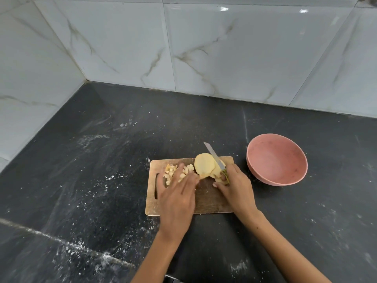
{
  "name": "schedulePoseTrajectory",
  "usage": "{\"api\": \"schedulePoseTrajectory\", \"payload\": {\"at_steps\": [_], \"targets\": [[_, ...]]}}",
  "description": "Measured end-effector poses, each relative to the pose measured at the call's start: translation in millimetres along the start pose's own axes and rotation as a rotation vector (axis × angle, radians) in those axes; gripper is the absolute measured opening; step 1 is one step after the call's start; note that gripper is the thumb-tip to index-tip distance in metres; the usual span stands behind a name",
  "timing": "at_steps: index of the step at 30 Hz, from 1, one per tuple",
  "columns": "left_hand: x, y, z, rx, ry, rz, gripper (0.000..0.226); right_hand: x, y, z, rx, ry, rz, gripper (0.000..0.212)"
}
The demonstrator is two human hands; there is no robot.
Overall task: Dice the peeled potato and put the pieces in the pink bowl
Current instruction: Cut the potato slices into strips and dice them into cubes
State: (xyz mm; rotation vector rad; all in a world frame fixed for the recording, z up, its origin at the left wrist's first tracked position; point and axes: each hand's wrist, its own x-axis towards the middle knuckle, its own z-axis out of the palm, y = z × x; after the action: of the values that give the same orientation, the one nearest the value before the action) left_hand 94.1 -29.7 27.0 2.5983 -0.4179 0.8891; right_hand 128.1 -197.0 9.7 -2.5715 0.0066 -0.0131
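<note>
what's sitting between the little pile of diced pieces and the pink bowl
In the head view, the potato slices lie between the diced pieces and the pink bowl, with the knife in the right hand.

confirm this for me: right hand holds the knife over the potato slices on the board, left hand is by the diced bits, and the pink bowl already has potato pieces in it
Not quite. In the head view the pink bowl holds no potato pieces; the diced bits all lie on the board. The rest stands: right hand holds the knife over the potato slices, left hand by the dice.
</note>
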Motion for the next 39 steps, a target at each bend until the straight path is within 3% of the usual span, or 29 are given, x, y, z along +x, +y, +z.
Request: {"api": "schedulePoseTrajectory", "payload": {"at_steps": [7, 12, 15, 17, 24, 30, 35, 39], "targets": [[-40, 27, 19, -0.006, -0.045, 0.116, 0.019, -17, 7, -14, 0.077, 0.079, 0.04, 0.023], [-56, 37, 25, -0.103, -0.156, 0.153, 0.014, -45, 11, -13, 0.232, -0.061, 0.217, 0.022], [-64, 35, 27, -0.164, -0.199, 0.138, 0.012, -45, 6, -10, 0.289, -0.041, 0.235, 0.021], [-63, 32, 27, -0.178, -0.243, 0.078, 0.027, -41, 3, -9, 0.3, -0.04, 0.211, 0.015], [-49, 36, 25, -0.15, -0.416, -0.162, 0.041, -42, 6, -16, 0.241, -0.058, 0.136, 0.018], [-46, 38, 26, -0.159, -0.419, -0.226, 0.04, -52, 14, -37, 0.174, -0.199, 0.132, 0.029], [-40, 33, 25, -0.172, -0.473, -0.239, 0.034, -58, 15, -38, -0.096, -0.389, 0.086, 0.027], [-34, 37, 24, -0.159, -0.514, -0.267, 0.037, -57, 7, -34, -0.169, -0.455, 0.092, 0.032]]}}
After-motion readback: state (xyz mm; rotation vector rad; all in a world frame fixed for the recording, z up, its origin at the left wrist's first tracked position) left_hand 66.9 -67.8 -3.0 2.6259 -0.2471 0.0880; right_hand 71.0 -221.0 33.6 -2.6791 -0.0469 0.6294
